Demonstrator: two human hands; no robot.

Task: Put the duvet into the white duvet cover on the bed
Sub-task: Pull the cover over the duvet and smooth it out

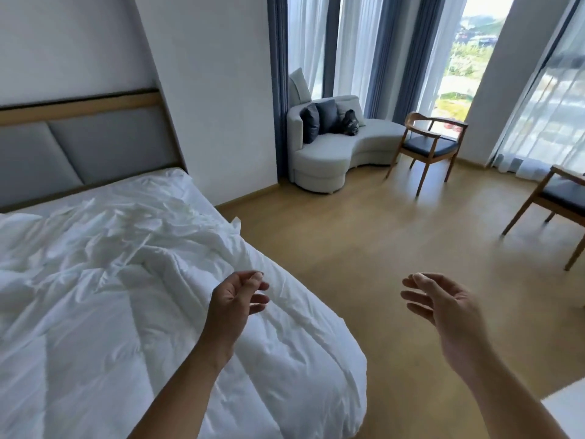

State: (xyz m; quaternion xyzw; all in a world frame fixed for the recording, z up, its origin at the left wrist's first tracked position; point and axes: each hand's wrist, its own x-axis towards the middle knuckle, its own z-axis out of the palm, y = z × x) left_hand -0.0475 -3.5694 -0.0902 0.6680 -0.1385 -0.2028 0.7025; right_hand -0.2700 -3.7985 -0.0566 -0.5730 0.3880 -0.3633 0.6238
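White bedding covers the bed at the left. The thick quilted duvet lies over the near right corner and hangs off the edge. A thinner crumpled white duvet cover lies further up the bed; where one ends and the other begins I cannot tell. My left hand hovers above the duvet's right edge, fingers loosely curled, holding nothing. My right hand is out over the floor to the right of the bed, palm turned inward, fingers relaxed and empty.
A grey padded headboard stands at the back left. Wooden floor stretches right of the bed. A pale sofa with dark cushions, two wooden chairs and curtained windows line the far side.
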